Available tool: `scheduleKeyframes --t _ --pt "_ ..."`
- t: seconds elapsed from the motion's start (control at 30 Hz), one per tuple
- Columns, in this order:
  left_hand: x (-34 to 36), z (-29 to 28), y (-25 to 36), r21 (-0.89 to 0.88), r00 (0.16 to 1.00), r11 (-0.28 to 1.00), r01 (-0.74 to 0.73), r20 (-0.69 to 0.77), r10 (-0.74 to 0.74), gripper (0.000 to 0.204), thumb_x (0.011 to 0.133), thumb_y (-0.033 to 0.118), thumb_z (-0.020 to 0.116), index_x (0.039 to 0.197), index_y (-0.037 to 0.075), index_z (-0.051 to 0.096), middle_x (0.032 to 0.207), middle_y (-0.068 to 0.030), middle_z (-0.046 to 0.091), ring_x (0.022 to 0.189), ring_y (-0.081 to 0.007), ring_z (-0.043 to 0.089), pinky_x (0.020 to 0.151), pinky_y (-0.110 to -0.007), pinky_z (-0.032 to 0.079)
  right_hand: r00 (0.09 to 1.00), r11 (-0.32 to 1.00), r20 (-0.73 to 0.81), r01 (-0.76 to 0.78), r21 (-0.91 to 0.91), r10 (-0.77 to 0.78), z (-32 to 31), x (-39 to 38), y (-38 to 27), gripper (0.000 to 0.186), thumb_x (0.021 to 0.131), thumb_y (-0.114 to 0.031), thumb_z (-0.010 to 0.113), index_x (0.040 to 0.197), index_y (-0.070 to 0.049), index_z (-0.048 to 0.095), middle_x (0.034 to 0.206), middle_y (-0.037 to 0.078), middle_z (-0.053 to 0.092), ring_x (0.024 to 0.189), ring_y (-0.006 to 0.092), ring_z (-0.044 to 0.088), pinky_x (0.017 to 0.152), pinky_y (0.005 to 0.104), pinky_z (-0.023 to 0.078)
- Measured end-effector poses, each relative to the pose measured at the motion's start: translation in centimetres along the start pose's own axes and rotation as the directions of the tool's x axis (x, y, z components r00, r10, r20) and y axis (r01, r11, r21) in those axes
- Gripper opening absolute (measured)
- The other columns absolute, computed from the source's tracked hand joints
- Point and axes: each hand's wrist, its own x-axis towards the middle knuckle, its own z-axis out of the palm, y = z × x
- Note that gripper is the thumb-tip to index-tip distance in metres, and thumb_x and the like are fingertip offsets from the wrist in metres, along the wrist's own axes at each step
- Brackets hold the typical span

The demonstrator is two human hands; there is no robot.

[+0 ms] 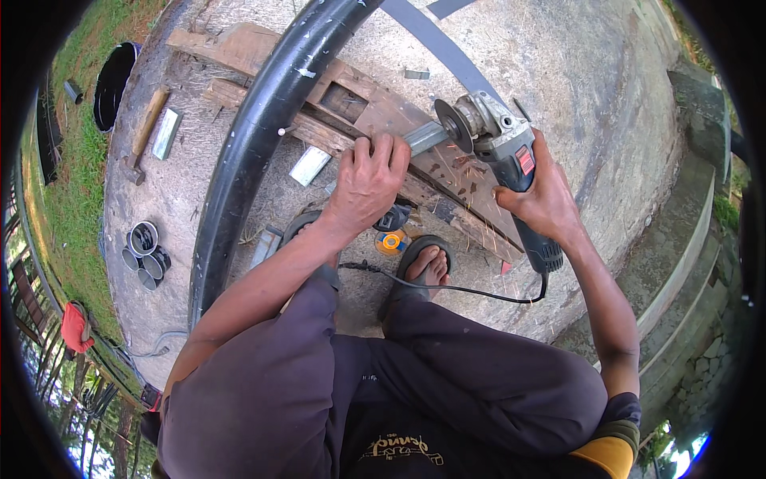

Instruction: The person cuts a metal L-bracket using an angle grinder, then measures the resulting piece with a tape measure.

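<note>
My right hand is wrapped round the dark body of an angle grinder, its cord trailing down toward my feet. The grinder's disc meets the end of a grey metal channel piece, and sparks fly down from there. My left hand is closed over the near end of that metal piece, pressing it on a worn wooden plank. Its fingers hide part of the piece. A cut metal piece lies just left of my left hand.
A thick black curved pipe arches across the left. Beyond it lie a hammer, another metal piece and several small cans. A tape measure sits between my sandalled feet, near the cord. Concrete steps stand right.
</note>
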Motion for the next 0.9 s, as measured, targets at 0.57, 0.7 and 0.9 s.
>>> scheduleKeyframes --t 0.57,0.7,0.9 --pt "0.1 -0.3 0.4 -0.018 0.999 0.999 0.032 0.042 -0.031 0.027 0.082 0.007 0.062 0.109 0.003 0.059 0.096 -0.0091 0.053 0.081 -0.0237 0.056 0.068 -0.034 0.054 0.990 0.992 -0.067 0.123 0.006 -0.122 0.9 0.5 1.8 0.094 0.073 -0.017 0.076 0.154 -0.002 0.030 0.106 0.031 0.073 0.096 0.0466 0.074 0.091 0.0507 0.057" --pt "0.0 0.2 0.3 -0.019 1.000 1.000 0.024 -0.006 -0.024 0.022 0.083 0.010 0.063 0.105 0.005 0.059 0.094 -0.0086 0.053 0.080 -0.0225 0.056 0.067 -0.033 0.052 0.991 0.992 -0.047 0.129 0.011 -0.128 0.8 0.3 1.8 0.095 0.074 -0.016 0.076 0.155 -0.001 0.029 0.106 0.030 0.074 0.096 0.0446 0.075 0.090 0.0496 0.057" --pt "0.0 0.2 0.3 -0.033 1.000 0.999 0.021 -0.007 -0.022 0.017 0.084 0.011 0.063 0.099 0.006 0.057 0.092 -0.0083 0.051 0.080 -0.0222 0.055 0.066 -0.033 0.050 0.991 0.994 -0.064 0.113 -0.007 -0.113 1.0 0.3 2.0 0.095 0.074 -0.016 0.075 0.155 -0.002 0.029 0.105 0.029 0.074 0.094 0.0446 0.075 0.090 0.0485 0.057"
